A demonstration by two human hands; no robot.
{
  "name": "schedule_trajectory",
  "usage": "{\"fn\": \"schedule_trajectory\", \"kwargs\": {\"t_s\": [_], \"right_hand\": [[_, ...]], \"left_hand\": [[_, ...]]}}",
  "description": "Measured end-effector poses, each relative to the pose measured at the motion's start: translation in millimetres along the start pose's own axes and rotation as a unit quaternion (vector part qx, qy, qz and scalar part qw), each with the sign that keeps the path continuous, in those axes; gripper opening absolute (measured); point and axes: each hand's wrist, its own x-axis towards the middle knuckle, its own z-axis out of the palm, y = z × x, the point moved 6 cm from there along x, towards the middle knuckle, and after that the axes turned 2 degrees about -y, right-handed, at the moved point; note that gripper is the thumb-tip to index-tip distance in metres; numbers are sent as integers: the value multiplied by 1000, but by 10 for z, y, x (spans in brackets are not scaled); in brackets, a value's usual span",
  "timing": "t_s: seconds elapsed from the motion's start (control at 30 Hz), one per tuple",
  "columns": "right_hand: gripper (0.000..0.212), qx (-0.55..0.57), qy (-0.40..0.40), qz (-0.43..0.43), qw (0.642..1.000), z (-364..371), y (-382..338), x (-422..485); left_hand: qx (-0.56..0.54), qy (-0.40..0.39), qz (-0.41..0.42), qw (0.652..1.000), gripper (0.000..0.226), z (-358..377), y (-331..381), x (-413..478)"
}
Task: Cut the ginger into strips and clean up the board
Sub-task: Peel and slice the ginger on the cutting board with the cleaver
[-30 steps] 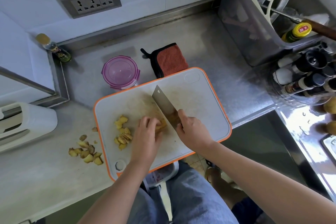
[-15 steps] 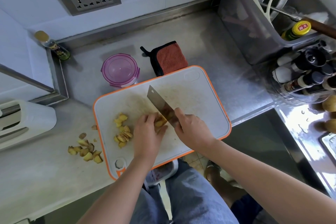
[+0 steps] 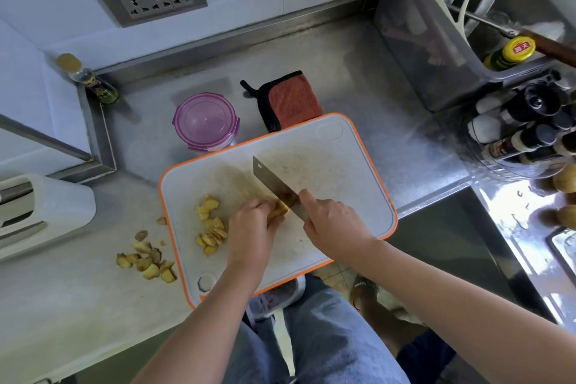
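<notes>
Ginger chunk [image 3: 278, 211] lies on the white, orange-rimmed cutting board [image 3: 343, 165], pinned under the curled fingers of the left hand [image 3: 251, 232]. Just to its right, the right hand [image 3: 332, 224] is wrapped round the handle of a cleaver [image 3: 271, 182], blade against the ginger. Cut pieces [image 3: 210, 224] lie just left of the left hand, and peel scraps [image 3: 146, 262] lie farther left on the bench [image 3: 62, 305].

A white cutting board [image 3: 343, 184] with an orange rim lies at a slant on the tabletop [image 3: 62, 305], its near edge overhanging. Its middle is stained yellowish. A pale yellow ginger chunk [image 3: 278, 212] sits near the board's centre. The steel cleaver [image 3: 271, 179] touches the chunk's right side, its tip pointing far-left. Cut ginger pieces [image 3: 211, 224] lie heaped on the board's left part. Brownish ginger trimmings [image 3: 146, 262] lie on the tabletop just left of it.
</notes>
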Motion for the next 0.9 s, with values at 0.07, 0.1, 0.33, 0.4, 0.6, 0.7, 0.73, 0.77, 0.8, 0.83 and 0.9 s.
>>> {"fn": "schedule_trajectory", "kwargs": {"t_s": [0.07,0.1,0.33,0.4,0.6,0.7,0.73,0.77,0.8,0.83,0.9], "right_hand": [[20,8,-5,5,1000,44,-13,27],[20,15,-5,9,1000,65,-12,41],[15,33,-15,12,999,113,-16,162],[15,37,-15,5,999,107,-54,205],[18,24,2,-9,1000,133,-152,377],[20,32,12,-17,999,157,-133,331],[20,37,16,-18,999,156,-123,317],[20,47,20,-15,999,146,-109,309],[19,60,23,-12,998,135,-91,310],[18,70,20,-12,997,125,-78,313],[17,64,7,-16,998,120,-45,285]], "left_hand": [[1,-1,3,1000,22,-3,7,2],[2,-2,5,1000,21,-4,13,3],[16,2,19,1000,17,-3,60,-6],[22,2,22,1000,19,-2,61,-7],[28,-2,20,999,15,-14,66,-5],[28,-6,11,1000,12,-21,75,-11],[28,-7,9,1000,12,-22,78,-11],[28,-9,7,1000,13,-20,78,-9],[30,-11,6,999,13,-19,78,-7],[32,-11,4,999,14,-18,71,-3],[34,-9,2,999,15,-21,66,5]]}}
